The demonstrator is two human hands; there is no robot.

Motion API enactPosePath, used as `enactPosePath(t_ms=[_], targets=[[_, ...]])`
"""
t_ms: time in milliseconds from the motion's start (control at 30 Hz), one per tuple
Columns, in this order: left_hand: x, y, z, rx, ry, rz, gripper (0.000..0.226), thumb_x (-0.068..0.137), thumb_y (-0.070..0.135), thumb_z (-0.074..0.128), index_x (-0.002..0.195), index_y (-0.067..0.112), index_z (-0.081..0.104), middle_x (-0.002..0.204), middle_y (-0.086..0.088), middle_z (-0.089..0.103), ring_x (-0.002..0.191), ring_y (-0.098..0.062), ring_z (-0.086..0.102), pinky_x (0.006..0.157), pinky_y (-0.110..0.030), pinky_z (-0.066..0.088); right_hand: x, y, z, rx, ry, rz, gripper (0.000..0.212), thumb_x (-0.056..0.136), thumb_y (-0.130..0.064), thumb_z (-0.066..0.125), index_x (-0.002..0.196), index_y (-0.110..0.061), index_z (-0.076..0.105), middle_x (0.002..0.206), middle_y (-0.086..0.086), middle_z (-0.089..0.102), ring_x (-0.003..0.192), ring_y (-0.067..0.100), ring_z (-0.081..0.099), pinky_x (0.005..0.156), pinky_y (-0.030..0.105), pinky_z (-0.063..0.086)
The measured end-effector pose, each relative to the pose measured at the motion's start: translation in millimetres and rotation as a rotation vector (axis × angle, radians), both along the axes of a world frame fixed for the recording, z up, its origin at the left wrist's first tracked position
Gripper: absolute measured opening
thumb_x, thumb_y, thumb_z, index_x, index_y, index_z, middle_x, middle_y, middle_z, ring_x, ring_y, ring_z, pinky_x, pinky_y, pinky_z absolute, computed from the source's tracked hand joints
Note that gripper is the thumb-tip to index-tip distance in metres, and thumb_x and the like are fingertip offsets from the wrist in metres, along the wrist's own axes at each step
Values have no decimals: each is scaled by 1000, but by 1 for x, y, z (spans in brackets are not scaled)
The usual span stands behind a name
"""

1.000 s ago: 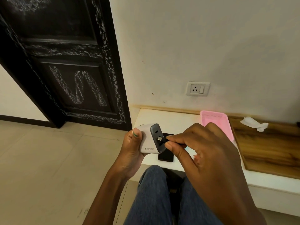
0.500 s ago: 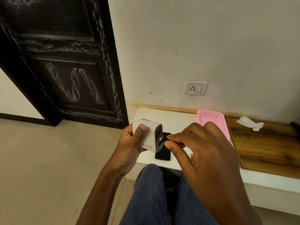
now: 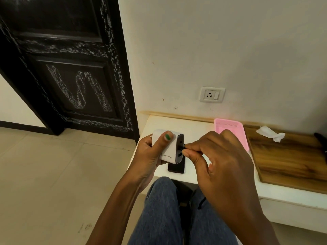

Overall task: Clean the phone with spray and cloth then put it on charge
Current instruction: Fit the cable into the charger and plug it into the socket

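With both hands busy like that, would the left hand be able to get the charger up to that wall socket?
Probably yes. The white wall socket sits bare on the wall, nothing plugged in or standing before it. The left hand already grips the white charger block, though the right hand pinches a black cable plug at its port.

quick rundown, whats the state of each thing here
left hand: gripping the charger adapter
right hand: pinching the cable plug
charger adapter: held up, not in the wall
cable plug: at an adapter port
phone: flat on the shelf, screen dark
wall socket: nothing plugged in
pink tray: on the shelf
tissue: crumpled on the board
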State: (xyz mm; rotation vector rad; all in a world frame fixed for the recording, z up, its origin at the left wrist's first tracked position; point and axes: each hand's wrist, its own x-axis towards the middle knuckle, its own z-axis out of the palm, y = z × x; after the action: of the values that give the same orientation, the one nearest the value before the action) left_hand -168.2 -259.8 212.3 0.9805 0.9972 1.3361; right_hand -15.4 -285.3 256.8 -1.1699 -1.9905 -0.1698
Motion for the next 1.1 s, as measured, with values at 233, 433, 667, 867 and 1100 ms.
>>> enactPosePath(t_ms=[233,433,667,867,1100], targets=[[3,3,-3,-61,6,36,38,52,51,78,77,22,72,63,10,71,62,-4,69,54,-19,56,2,5,-9,-63,52,25,11,75,-21,66,75,-11,71,73,1,69,68,19,59,59,22,42],[6,2,-4,-72,-39,83,49,54,53,69,88,18,68,67,8,70,63,-4,67,53,-20,54,4,6,-18,-369,222,147,17,86,-32,57,86,-17,65,78,-7,64,71,9,57,60,26,51],[1,5,-4,-75,-25,163,43,67,53,77,102,28,68,80,12,68,76,-9,65,56,-25,56,10,11,-26,-700,409,233,22,74,-55,52,92,-43,54,81,-22,65,82,-4,60,66,15,49],[-15,12,-1,-107,-155,336,59,50,60,71,96,25,66,85,0,65,78,-12,63,53,-21,53,23,10,-60,-982,393,362,13,84,-38,61,84,-25,63,60,-5,66,61,7,64,65,15,50],[-49,13,-10,-178,-297,544,46,59,55,69,91,22,64,71,5,70,71,-9,64,55,-22,55,77,-1,-83,-1232,411,213,21,75,-32,67,74,-12,66,53,3,63,53,12,60,55,18,47]])
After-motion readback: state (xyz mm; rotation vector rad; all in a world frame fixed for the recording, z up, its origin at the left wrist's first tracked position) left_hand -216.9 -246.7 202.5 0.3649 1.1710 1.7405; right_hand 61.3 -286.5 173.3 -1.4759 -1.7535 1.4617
